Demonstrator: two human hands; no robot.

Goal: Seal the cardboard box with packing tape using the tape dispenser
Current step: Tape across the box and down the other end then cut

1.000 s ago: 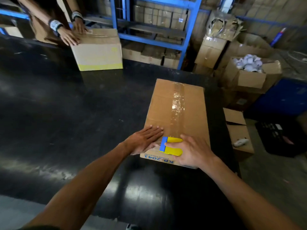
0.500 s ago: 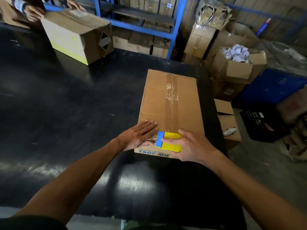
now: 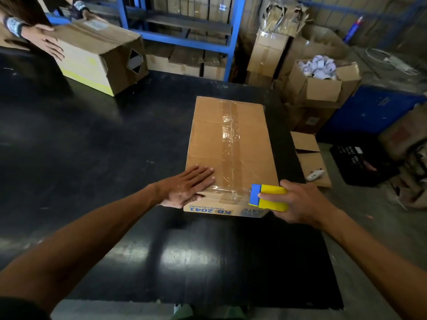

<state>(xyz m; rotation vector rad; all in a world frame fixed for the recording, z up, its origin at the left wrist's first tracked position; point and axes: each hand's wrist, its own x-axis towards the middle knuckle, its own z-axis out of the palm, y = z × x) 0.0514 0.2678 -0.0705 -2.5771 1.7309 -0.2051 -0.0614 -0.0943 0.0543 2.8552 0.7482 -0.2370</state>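
A long brown cardboard box (image 3: pixel 251 139) lies on the black table (image 3: pixel 92 144), with a strip of clear tape (image 3: pixel 228 144) running down its top seam. My left hand (image 3: pixel 187 189) lies flat on the box's near left corner. My right hand (image 3: pixel 298 202) grips the yellow and blue tape dispenser (image 3: pixel 269 197) at the box's near right corner. A stretch of clear tape runs sideways from the dispenser along the box's near top edge toward my left hand. The near side of the box reads KB-2041 in blue.
Another person's hands (image 3: pixel 46 42) hold a second cardboard box (image 3: pixel 97 56) at the table's far left. Blue shelving (image 3: pixel 233 38) with boxes stands behind. An open box of white rolls (image 3: pixel 323 77), a blue bin (image 3: pixel 369 112) and a black crate (image 3: pixel 360 162) crowd the floor at right.
My right hand has pulled the dispenser from the box's near middle out to its near right corner, drawing tape along the edge. My left hand stayed flat. The other person's box turned.
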